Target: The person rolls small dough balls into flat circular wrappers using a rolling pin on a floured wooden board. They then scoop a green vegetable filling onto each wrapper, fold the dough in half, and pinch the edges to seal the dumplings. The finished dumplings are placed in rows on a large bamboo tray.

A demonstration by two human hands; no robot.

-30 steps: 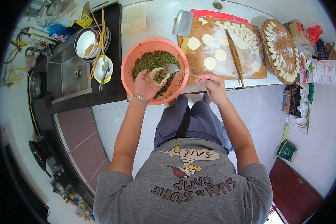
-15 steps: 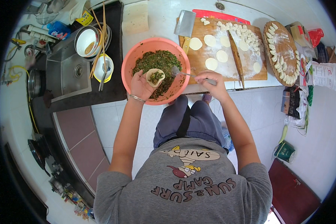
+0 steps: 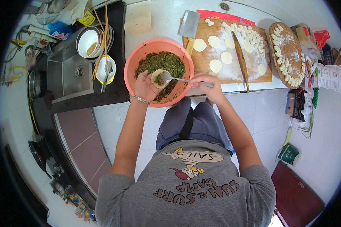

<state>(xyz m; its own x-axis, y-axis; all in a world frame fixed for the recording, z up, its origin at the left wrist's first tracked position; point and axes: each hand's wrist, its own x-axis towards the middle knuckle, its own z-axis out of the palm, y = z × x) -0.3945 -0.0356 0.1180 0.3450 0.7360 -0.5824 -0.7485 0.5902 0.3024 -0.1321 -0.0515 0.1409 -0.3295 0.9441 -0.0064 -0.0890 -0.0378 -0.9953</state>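
Observation:
Over the near left part of a pink basin (image 3: 131, 56), my left hand (image 3: 146, 87) cradles a round dumpling wrapper (image 3: 158, 84) with green filling on it. My right hand (image 3: 208, 87) grips the handle of a metal spoon (image 3: 181, 79), and the spoon's bowl touches the filling on the wrapper. Chopped green filling (image 3: 161, 61) covers much of the basin's floor. On the floured wooden board (image 3: 231, 75) to the right lie several flat dough rounds (image 3: 226, 58), a rolling pin (image 3: 240, 58) and many small dough pieces (image 3: 250, 36).
A cleaver (image 3: 189, 24) lies across the board's left edge. Shaped dumplings line a round wooden tray (image 3: 290, 45) at the far right. Left of the basin are a yellow-rimmed bowl (image 3: 110, 77), chopsticks (image 3: 101, 49), stacked bowls (image 3: 88, 42) and a sink (image 3: 70, 81).
My right hand has moved left, bringing the spoon from above the basin's filling onto the wrapper. The wrapper has tilted slightly in my left hand, which stays nearly in place.

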